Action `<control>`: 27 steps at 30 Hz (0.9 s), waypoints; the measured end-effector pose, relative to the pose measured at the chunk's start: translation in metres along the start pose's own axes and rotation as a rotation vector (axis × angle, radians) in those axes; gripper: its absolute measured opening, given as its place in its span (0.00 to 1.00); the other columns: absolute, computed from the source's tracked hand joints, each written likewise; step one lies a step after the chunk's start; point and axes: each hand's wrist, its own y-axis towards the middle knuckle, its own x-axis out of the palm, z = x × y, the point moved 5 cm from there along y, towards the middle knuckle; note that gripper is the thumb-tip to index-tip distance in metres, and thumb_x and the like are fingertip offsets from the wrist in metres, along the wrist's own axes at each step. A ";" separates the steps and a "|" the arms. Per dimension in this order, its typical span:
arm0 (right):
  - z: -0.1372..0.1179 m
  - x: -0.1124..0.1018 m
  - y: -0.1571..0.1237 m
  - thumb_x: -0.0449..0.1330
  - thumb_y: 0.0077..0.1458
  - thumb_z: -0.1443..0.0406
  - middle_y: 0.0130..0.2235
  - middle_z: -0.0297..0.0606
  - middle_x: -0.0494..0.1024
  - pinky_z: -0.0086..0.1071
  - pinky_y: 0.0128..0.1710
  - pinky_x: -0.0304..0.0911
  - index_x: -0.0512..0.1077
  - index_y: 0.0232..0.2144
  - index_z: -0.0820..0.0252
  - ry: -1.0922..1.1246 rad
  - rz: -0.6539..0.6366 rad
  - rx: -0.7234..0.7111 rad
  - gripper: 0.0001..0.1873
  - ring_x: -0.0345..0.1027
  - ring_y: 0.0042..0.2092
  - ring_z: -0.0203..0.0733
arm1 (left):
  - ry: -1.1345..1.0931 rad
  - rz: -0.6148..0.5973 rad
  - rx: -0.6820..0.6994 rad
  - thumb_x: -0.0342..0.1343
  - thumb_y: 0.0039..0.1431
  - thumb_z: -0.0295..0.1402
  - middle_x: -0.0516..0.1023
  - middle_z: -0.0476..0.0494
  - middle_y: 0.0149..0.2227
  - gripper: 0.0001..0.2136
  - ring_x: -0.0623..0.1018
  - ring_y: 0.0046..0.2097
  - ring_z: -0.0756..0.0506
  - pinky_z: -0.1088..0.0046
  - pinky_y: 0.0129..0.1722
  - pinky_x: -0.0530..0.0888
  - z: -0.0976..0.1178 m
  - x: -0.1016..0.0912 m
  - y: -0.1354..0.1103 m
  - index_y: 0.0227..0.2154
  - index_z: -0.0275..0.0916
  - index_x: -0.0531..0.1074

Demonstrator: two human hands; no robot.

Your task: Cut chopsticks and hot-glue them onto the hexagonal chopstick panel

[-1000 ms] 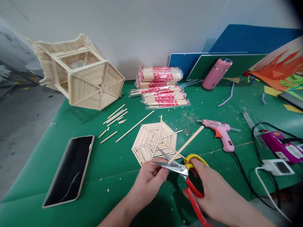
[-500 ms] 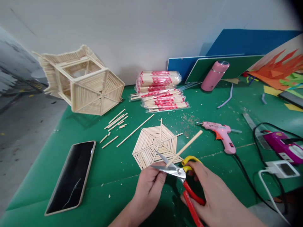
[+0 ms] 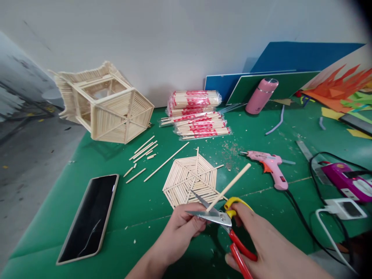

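Note:
My right hand (image 3: 255, 236) grips a pair of scissors (image 3: 222, 219) with red and yellow handles, the blades parted. A wooden stick (image 3: 232, 184) lies between the blades and slants up to the right. Its lower end goes into the closed fingers of my left hand (image 3: 183, 228), partly hidden by a blade. Just beyond the hands, a flat hexagonal panel of sticks (image 3: 180, 180) rests on the green table (image 3: 139, 209). Several cut sticks (image 3: 145, 149) and one longer stick (image 3: 165, 162) lie to its left.
A stick-built lantern-like frame (image 3: 122, 112) stands back left. Bagged sticks (image 3: 200, 124), a pink bottle (image 3: 261, 97) and coloured boards (image 3: 279, 87) are at the back. A pink glue gun (image 3: 274, 166), cords and a purple power strip (image 3: 347, 180) lie right; a phone (image 3: 90, 217) lies left.
The scissors and the stick have shifted slightly right and down, still with the stick between the parted blades. The view has moved a little. Everything on the table lies as before.

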 end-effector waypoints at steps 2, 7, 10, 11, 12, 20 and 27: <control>0.002 0.002 -0.001 0.58 0.38 0.61 0.38 0.42 0.71 0.35 0.36 0.62 0.60 0.39 0.60 -0.008 -0.003 0.007 0.23 0.65 0.37 0.44 | -0.044 -0.041 -0.036 0.57 0.48 0.44 0.59 0.53 0.18 0.16 0.54 0.20 0.57 0.79 0.18 0.49 -0.002 0.001 0.000 0.22 0.33 0.70; 0.008 0.010 -0.002 0.58 0.36 0.63 0.39 0.46 0.71 0.38 0.38 0.62 0.59 0.42 0.61 -0.020 0.015 0.029 0.26 0.66 0.38 0.47 | -0.057 -0.070 -0.060 0.57 0.47 0.44 0.59 0.52 0.18 0.16 0.55 0.20 0.57 0.79 0.18 0.50 -0.005 0.002 -0.002 0.22 0.32 0.71; 0.011 0.011 0.001 0.59 0.35 0.62 0.41 0.48 0.70 0.40 0.40 0.61 0.58 0.45 0.63 -0.008 0.009 0.033 0.31 0.66 0.41 0.49 | -0.061 -0.085 -0.075 0.58 0.47 0.43 0.59 0.53 0.17 0.16 0.55 0.20 0.57 0.80 0.18 0.50 -0.003 0.003 -0.004 0.22 0.32 0.72; 0.012 0.010 0.001 0.60 0.34 0.62 0.41 0.48 0.71 0.40 0.40 0.61 0.58 0.46 0.64 -0.003 0.008 0.034 0.33 0.65 0.41 0.50 | -0.058 -0.092 -0.077 0.58 0.47 0.44 0.59 0.53 0.17 0.16 0.55 0.20 0.57 0.80 0.18 0.50 -0.002 0.004 -0.004 0.23 0.33 0.72; 0.012 0.010 0.002 0.60 0.34 0.61 0.41 0.48 0.71 0.40 0.40 0.62 0.58 0.46 0.63 0.003 0.007 0.033 0.33 0.66 0.41 0.50 | -0.044 -0.098 -0.072 0.57 0.47 0.44 0.59 0.53 0.17 0.16 0.55 0.20 0.57 0.80 0.18 0.50 -0.001 0.004 -0.004 0.23 0.33 0.72; 0.009 0.007 0.005 0.56 0.40 0.65 0.38 0.43 0.72 0.35 0.37 0.62 0.60 0.41 0.59 0.021 0.120 0.012 0.22 0.67 0.38 0.45 | 0.526 0.142 0.286 0.45 0.57 0.32 0.71 0.46 0.26 0.10 0.69 0.30 0.49 0.76 0.31 0.65 0.020 0.007 -0.003 0.28 0.37 0.71; 0.014 0.011 0.003 0.61 0.38 0.59 0.39 0.40 0.70 0.35 0.37 0.62 0.56 0.42 0.58 0.025 0.063 0.021 0.28 0.65 0.39 0.44 | 0.593 0.057 0.283 0.44 0.58 0.30 0.66 0.50 0.23 0.12 0.64 0.26 0.52 0.79 0.27 0.63 0.019 0.005 -0.005 0.23 0.36 0.68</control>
